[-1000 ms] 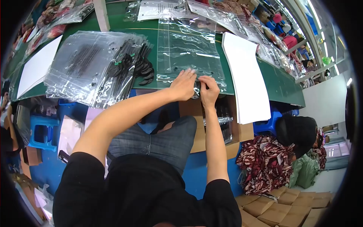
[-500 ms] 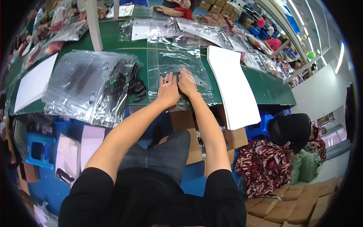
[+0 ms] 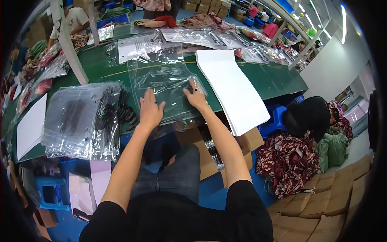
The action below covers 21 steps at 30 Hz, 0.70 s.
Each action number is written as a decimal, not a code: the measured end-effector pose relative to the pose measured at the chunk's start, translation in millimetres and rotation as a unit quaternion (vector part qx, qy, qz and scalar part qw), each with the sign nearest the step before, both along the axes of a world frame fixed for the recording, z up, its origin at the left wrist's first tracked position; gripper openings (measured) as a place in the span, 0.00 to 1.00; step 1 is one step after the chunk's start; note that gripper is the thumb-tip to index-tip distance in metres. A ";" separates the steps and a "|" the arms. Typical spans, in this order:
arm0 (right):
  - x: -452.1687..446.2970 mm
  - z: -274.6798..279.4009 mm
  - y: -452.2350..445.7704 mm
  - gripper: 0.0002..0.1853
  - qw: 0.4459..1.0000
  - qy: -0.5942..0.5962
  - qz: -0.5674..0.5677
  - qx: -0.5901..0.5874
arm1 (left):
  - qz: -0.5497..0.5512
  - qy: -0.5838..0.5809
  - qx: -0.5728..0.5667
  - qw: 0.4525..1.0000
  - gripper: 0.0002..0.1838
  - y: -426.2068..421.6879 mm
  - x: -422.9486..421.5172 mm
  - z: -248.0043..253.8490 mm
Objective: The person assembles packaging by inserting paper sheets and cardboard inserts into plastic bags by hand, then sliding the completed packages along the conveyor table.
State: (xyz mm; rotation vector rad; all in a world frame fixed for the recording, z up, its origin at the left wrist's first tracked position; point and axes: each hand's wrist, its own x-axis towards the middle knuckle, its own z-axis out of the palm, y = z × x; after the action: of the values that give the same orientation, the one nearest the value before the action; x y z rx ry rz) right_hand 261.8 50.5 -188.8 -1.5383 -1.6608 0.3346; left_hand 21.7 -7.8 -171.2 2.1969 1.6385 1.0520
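A clear plastic bag (image 3: 161, 76) lies flat on the green table (image 3: 278, 82) in front of me. On its left edge rests my left hand (image 3: 151, 109), open, fingers pointing away from me. My right hand (image 3: 196, 96) is also open, its fingers spread over the bag's right side. Left of the bag sits a pile of clear plastic bags with black hooks (image 3: 76, 117). To the right, a tall stack of white paper sheets (image 3: 234, 88) reaches over the table's near edge.
Filled plastic packets with white sheets (image 3: 193, 37) lie along the back. Metal posts (image 3: 68, 40) rise from the table at left. A bent-over person in black (image 3: 308, 117) is at right, by a heap of patterned cloth (image 3: 286, 163). Flattened cardboard boxes (image 3: 322, 201) lie below.
My hands have moved apart from the middle of the clear bag to its two sides. The view has turned slightly, so the table appears shifted left.
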 end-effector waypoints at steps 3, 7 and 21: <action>0.7 0.8 -9.1 0.31 0.989 -0.091 0.118 -0.014 | -0.049 0.094 -0.006 0.994 0.35 -21.9 -0.6 -0.4; -1.8 73.3 -49.9 0.24 0.923 -0.120 0.328 -0.162 | -0.060 0.137 0.012 0.989 0.33 -37.8 1.5 -1.8; 142.3 65.2 270.3 0.24 0.928 -0.193 -0.281 -0.148 | -0.053 0.060 -0.032 0.996 0.33 -38.2 0.0 9.7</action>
State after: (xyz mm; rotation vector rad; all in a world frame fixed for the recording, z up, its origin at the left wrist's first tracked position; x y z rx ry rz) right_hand 404.1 320.8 -123.6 -2.3453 -1.3984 -0.0370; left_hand 21.7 -46.0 -161.5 2.3176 1.5590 0.8423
